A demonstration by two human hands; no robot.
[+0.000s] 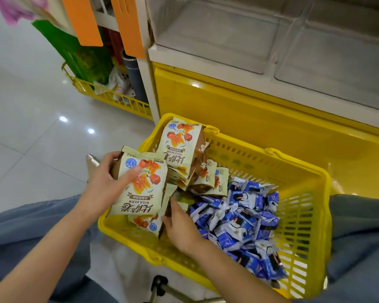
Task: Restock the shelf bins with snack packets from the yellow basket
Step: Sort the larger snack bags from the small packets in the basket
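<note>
Yellow basket [302, 226] between the seated person's knees, below the clear shelf bins [217, 40]. The left hand [105, 182] grips a cream snack packet [140, 189] over the basket's left rim, thumb across its front. The right hand [179, 226] reaches among the cream packets inside; whether its fingers grasp one cannot be told. Small blue packets [239, 217] fill the basket's right side.

Orange tags [83, 20], glossy floor [20, 127], perhaps plush toys [120, 84]
</note>
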